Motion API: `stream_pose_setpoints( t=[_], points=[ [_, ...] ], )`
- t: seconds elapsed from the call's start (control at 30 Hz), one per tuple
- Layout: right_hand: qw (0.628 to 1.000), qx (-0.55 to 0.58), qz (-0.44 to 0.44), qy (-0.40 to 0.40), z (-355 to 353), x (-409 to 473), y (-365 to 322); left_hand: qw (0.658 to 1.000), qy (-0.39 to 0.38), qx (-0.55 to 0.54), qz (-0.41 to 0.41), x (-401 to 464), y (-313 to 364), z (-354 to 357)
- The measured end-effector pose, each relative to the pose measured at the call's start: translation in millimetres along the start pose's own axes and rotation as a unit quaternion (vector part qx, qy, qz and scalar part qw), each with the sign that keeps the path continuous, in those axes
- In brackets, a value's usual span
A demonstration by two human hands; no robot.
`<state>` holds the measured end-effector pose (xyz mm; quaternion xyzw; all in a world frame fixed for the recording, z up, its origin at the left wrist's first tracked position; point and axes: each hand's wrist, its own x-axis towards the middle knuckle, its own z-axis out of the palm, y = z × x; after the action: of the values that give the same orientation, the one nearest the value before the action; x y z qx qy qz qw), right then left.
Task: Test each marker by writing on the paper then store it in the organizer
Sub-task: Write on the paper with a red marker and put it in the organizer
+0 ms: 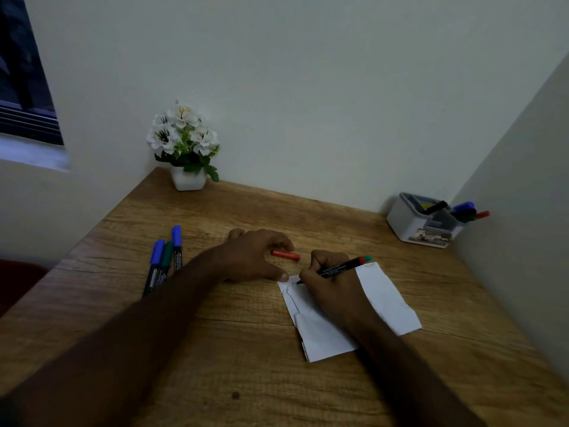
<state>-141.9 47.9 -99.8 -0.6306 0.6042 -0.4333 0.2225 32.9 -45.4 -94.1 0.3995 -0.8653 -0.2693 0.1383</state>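
Wooden desk [246, 349], right hand [334, 291] gripping marker [338, 268] on paper [388, 303], left hand [249, 257] relaxed, thumb on paper, labels unreadable.

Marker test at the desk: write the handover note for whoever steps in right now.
Right hand grips a red marker, uncapped, tip on the paper, mid-test.
Left hand rests on the desk, thumb at the paper's top-left corner, fingers at the red cap.
Done: several markers already stand in the organizer, far right corner.
Left: finish this test, recap the marker and store it. Then test and store the three markers lying left of the left arm: two blue, one green.
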Motion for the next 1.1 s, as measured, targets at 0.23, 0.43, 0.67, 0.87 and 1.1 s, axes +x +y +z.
stream_pose_setpoints(
  t=[0.23, 0.43, 0.67, 0.87, 1.1],
  points=[
    [1.000, 0.003, -0.003, 0.001, -1.0, -0.8, -3.9, 1.000, -0.001, 0.002, 0.001, -1.7, 1.8, -1.3],
    [1.000, 0.000, -0.003, 0.016, -1.7, 0.0, -3.5, 1.000, -0.001, 0.002, -0.003, -1.1, 2.2, -1.2],
    [1.000, -0.009, 0.006, 0.002, -2.8, -0.1, -3.4, 1.000, -0.003, 0.005, -0.003, -0.7, 2.3, -0.8],
    [1.000, -0.009, 0.009, 0.014, -1.8, 1.4, -3.6, 1.000, -0.006, 0.011, -0.004, -0.5, 3.4, -1.5],
    [1.000, 0.001, 0.019, 0.007, -2.0, 1.2, -1.7, 1.000, -0.002, 0.003, -0.004, 0.0, 2.0, -0.8]
  ],
)
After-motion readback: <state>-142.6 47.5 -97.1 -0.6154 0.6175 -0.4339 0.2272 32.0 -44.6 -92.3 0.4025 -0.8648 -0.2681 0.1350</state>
